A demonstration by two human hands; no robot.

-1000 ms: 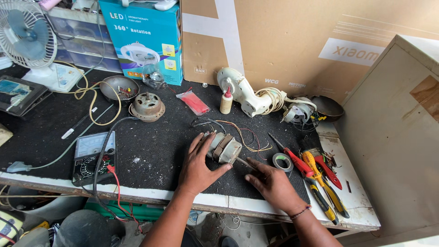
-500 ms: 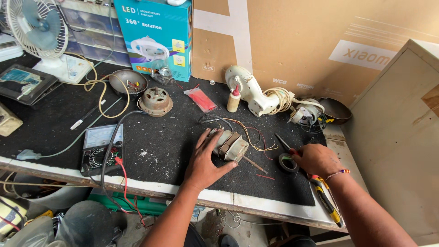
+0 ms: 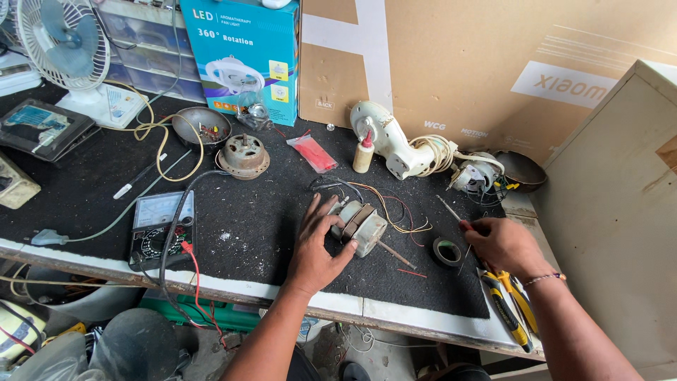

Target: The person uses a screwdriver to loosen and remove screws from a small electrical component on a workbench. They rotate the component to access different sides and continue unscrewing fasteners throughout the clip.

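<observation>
1. I am looking down on a black-topped workbench (image 3: 247, 233) with a cardboard wall along its far side.
2. My left hand (image 3: 315, 243) lies flat over a small electric motor (image 3: 357, 226), fingers spread and pressing on its left end. It steadies the motor rather than gripping it.
3. The motor sits near the middle of the bench, close to the near edge. Its thin shaft (image 3: 395, 254) sticks out toward the near right, so the long axis runs diagonally from far left to near right.
4. Loose coloured wires (image 3: 395, 208) trail from the motor toward the far right. They join nothing that I can see.
5. My right hand (image 3: 502, 243) is closed around the red handle of a screwdriver (image 3: 451, 213), whose tip points far left toward the motor but is apart from it.
6. A roll of black tape (image 3: 447, 251) lies between the two hands. Yellow-handled pliers (image 3: 504, 307) lie at the near right edge.
7. As I judge it, the work is at an early or middle stage: the motor is out and bare, the tool is picked up, but it has not yet reached the motor.
8. An analogue multimeter (image 3: 159, 226) rests at the near left with its leads dangling unused.
</observation>
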